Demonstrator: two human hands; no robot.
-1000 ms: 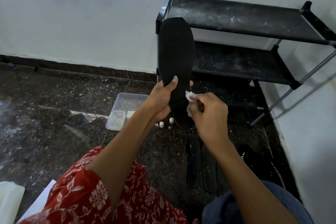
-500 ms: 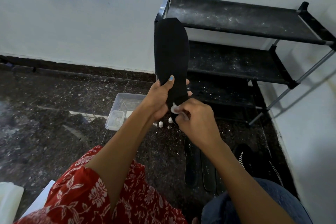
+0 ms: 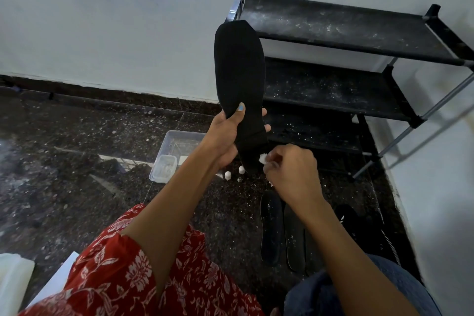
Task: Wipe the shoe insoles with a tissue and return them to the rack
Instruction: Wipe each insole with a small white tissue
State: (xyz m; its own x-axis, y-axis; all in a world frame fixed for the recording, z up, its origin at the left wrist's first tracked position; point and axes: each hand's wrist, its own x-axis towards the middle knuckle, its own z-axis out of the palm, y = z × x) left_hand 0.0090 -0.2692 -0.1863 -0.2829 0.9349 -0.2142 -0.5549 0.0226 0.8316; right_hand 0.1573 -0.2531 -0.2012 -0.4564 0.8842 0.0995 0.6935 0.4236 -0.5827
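Mostly hidden: tissue (image 3: 262,158) inside right hand (image 3: 291,174), against insole (image 3: 239,79).

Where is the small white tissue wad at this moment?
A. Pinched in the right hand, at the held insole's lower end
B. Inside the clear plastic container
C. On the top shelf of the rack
A: the right hand pinches the small white tissue wad against the lower end of the black insole, which the left hand holds upright.

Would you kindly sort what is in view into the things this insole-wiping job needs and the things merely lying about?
For the job:
held insole, in the left hand
tissue, pinched by the right hand
two insoles on the floor
rack

Lying about:
clear plastic tub
small white caps
dark shoe
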